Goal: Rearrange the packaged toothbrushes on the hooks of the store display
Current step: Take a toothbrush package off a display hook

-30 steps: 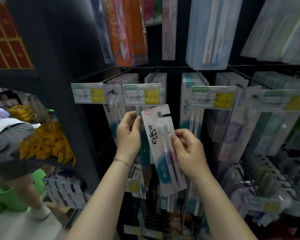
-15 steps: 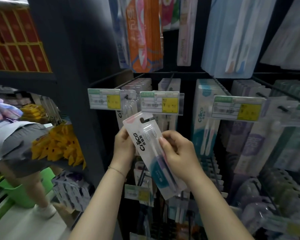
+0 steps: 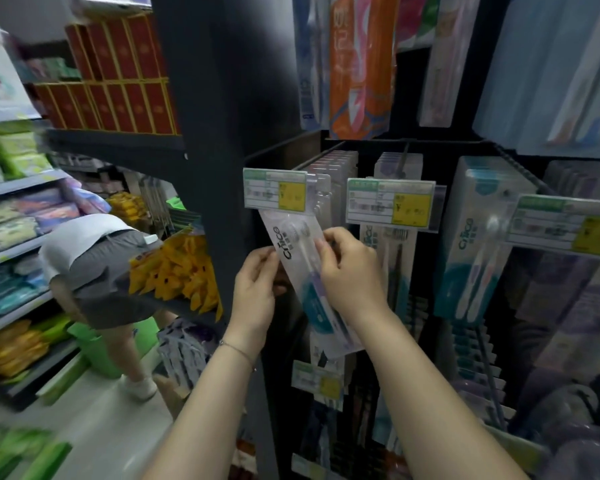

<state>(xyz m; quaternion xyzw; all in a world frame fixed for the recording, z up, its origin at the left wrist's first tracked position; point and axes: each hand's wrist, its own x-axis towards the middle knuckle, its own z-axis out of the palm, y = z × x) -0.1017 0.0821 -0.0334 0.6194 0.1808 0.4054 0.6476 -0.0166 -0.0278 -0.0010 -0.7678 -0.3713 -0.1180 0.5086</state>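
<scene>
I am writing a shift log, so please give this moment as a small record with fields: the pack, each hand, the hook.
pack: toothbrush pack, tilted, top leaning left
left hand: grips the pack's left edge
right hand: pinches its front near the brush heads
pack top: at the leftmost price tag's lower edge; hooked or not, cannot tell
same hook: hanging packs behind the tag

Red boxes [image 3: 118, 74], yellow packets [image 3: 177, 271], bending person [image 3: 94, 261]
</scene>
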